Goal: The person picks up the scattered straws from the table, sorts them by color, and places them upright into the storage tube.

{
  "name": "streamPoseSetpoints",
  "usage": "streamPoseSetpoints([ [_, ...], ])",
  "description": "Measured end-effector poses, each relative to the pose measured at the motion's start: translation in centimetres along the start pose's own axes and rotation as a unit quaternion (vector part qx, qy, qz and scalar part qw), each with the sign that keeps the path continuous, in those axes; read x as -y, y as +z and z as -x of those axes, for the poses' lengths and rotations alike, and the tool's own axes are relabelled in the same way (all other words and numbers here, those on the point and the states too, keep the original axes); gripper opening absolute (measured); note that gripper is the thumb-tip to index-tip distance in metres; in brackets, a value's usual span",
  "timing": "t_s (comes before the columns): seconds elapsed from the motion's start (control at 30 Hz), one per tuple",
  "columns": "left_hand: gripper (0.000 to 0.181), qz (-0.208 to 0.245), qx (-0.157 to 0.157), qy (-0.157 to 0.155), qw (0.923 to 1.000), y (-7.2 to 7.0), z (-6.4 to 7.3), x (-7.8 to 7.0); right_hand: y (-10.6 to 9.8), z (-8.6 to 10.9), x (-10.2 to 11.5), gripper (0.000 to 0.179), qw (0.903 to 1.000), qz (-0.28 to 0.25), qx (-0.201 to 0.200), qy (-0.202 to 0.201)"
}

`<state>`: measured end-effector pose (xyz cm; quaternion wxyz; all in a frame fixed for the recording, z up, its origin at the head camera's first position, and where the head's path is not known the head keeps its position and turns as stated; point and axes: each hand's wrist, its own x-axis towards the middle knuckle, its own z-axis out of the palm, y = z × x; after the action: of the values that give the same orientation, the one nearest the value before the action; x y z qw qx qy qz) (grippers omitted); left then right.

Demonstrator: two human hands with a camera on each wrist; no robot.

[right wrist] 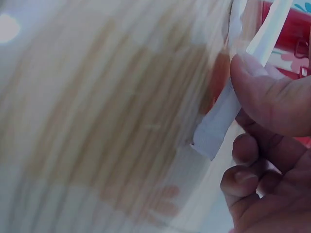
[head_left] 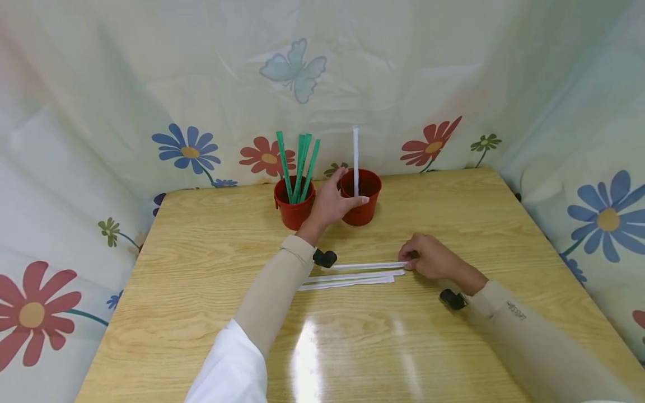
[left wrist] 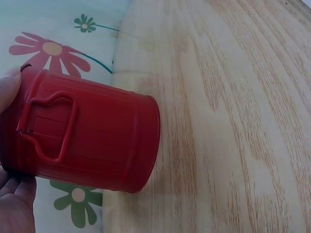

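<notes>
My left hand grips the right-hand red bucket near its rim, thumb on the front side and fingers behind. In the left wrist view the bucket shows its wire handle folded against the side. One white paper-wrapped straw stands upright inside it. Lower on the table, my right hand pinches the right end of another white wrapped straw between thumb and fingers. Its crimped paper end sticks out past the thumb in the right wrist view. More white wrapped straws lie side by side just nearer to me.
A second red bucket stands left of the gripped one, with several green wrapped straws leaning in it. Behind both buckets, a flowered curtain hangs along the back edge of the wooden table.
</notes>
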<state>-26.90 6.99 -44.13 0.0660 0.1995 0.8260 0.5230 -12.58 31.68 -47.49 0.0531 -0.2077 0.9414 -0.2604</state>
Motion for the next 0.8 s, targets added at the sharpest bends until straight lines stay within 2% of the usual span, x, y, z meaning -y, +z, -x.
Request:
streamPoseSetpoints([
  [0.17, 0.097, -0.001, -0.004, -0.001, 1.0, -0.1, 0.1, -0.1, -0.8, 0.9, -0.7, 0.024, 0.9988, 0.042, -0.018, -0.016],
  [0.27, 0.097, 0.003, -0.001, 0.0, 1.0, -0.1, 0.3, -0.2, -1.2, 1.3, -1.0, 0.023, 0.9984, 0.038, -0.034, -0.024],
  [0.53, 0.097, 0.005, 0.001, -0.004, 1.0, 0.0, 0.3, -0.3, -1.9, 1.1, -0.5, 0.023, 0.9956, -0.043, -0.081, -0.019],
  [0.8, 0.096, -0.002, -0.002, -0.001, 1.0, 0.1, 0.1, -0.2, -2.7, -0.5, 1.5, 0.014, 0.9781, -0.148, -0.144, -0.024],
])
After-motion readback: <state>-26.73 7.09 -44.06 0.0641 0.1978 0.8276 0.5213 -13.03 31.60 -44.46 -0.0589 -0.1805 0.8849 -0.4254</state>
